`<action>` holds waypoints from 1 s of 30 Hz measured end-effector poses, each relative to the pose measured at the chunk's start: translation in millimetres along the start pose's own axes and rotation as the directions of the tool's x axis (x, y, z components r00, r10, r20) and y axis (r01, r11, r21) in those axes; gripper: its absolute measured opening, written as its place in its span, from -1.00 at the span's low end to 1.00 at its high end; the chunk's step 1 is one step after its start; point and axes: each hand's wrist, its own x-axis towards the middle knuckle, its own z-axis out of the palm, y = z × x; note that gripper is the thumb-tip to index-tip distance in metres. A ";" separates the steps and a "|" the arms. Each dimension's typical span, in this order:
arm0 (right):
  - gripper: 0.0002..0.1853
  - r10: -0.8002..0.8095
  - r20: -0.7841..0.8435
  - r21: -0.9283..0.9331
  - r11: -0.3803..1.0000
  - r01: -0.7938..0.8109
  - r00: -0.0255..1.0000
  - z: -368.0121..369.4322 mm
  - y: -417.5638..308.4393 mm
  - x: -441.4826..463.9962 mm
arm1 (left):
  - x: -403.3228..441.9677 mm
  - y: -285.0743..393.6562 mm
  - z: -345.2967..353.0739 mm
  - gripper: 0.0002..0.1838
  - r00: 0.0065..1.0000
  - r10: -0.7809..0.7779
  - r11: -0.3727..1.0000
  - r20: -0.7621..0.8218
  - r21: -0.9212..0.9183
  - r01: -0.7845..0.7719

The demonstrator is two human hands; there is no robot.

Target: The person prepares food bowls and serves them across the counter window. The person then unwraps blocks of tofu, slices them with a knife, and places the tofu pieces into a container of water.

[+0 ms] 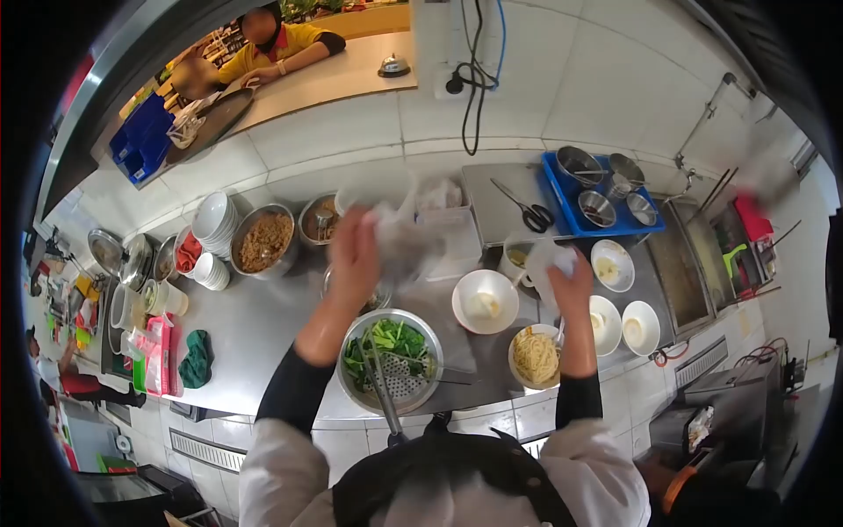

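Observation:
My left hand [356,250] is raised over the counter, smeared by motion, its fingers by a blurred see-through plastic thing [406,244]. Whether it grips that plastic is unclear. My right hand [572,279] closes on a whitish translucent plastic container [546,265], above a bowl of noodles [536,358]. Between my hands stands a white bowl [470,316] with a pale dollop inside. Nearest my body, a perforated metal colander [407,372] holds leafy greens [391,338], and tongs [383,391] lie across it.
White bowls [612,265] with small pale portions stand right. A blue tray [575,224] with metal pots and scissors [534,216] are behind. Left are a bowl of brown food [265,241], stacked bowls [215,220] and a green cloth [196,358]. A person [299,57] leans on the pass counter.

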 end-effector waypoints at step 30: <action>-0.54 -0.098 0.509 -0.242 0.937 0.251 0.855 232.8 83.9 63.1 | -13.1 -231.0 144.3 -0.79 0.752 -0.412 0.910 0.514 0.185 0.371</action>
